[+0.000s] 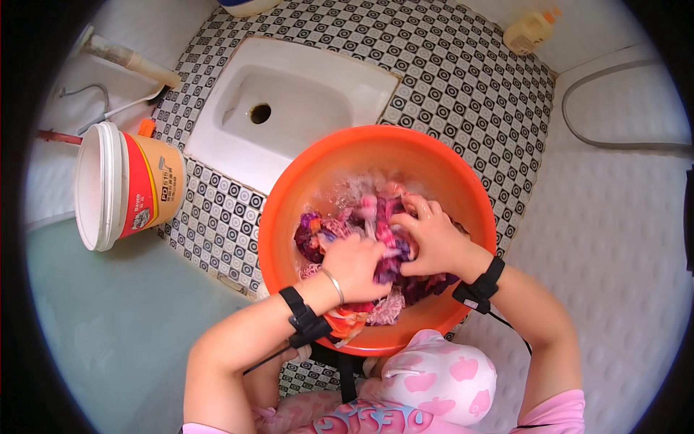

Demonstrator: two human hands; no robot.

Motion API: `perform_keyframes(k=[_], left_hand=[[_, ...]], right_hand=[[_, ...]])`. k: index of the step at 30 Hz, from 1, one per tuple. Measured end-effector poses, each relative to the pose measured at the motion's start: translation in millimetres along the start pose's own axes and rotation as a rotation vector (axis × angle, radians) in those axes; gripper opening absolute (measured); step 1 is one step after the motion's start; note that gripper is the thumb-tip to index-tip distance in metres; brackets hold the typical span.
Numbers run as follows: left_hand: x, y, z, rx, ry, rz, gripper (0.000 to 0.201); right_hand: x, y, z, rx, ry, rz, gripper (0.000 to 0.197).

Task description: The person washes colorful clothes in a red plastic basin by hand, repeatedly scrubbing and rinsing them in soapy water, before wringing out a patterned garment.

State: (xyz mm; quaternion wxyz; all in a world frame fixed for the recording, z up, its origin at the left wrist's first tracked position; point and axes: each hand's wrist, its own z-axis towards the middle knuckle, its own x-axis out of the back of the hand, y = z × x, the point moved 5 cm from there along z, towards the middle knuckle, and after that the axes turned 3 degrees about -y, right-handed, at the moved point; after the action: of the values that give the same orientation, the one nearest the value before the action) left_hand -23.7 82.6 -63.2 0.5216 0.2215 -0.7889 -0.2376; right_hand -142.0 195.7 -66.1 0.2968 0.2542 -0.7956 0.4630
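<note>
A round orange basin [460, 181] stands before me, holding soapy water and wet, bunched cloth [311, 244] patterned in purple, pink and red. My left hand [356, 266] is closed on part of the purple-pink cloth near the basin's middle. Just to its right, my right hand [431, 235] curls round another fold of the same cloth, thumb toward the left hand. Foam [354, 186] lies along the far side of the wash. An orange and white piece of cloth [345, 327] rests against the near rim. The undersides of both hands' fingers are partly hidden by fabric.
A white squat toilet [289, 108] is set in the patterned tile floor [477, 101] beyond the basin. On the left, a white-rimmed bucket [108, 186] leans on its side. A yellowish bottle [528, 32] stands at the far right, and a grey hose [614, 145] runs along the right wall.
</note>
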Motion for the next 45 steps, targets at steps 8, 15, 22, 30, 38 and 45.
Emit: perform_keyframes(k=[8,15,22,30,38,45], left_hand=[[-49.4,-1.5,-50.9,-0.227,-0.168,0.002,0.053],[-75.3,-25.1,-12.0,-0.254,-0.138,0.073,0.052],[-67.2,-72.3,44.6,-0.054,-0.102,-0.121,0.054],[-17.6,-115.7,78.8,0.194,0.207,-0.176,0.037],[46.1,-104.8,53.8,0.550,0.373,-0.045,0.048],[-3.8,-79.4,64.1,0.336,-0.053,0.206,0.102]], right_hand=[[-69.7,-21.4,-41.6,0.164,-0.109,-0.295,0.089],[-101.3,7.7,-18.2,0.066,0.037,-0.431,0.029],[-71.0,33.7,44.4,-0.273,-0.176,-0.257,0.042],[-22.6,71.5,53.7,-0.415,0.097,0.153,0.045],[61.0,18.7,37.5,-0.098,0.513,0.483,0.051],[-18.8,42.8,47.7,-0.392,0.042,-0.144,0.096]])
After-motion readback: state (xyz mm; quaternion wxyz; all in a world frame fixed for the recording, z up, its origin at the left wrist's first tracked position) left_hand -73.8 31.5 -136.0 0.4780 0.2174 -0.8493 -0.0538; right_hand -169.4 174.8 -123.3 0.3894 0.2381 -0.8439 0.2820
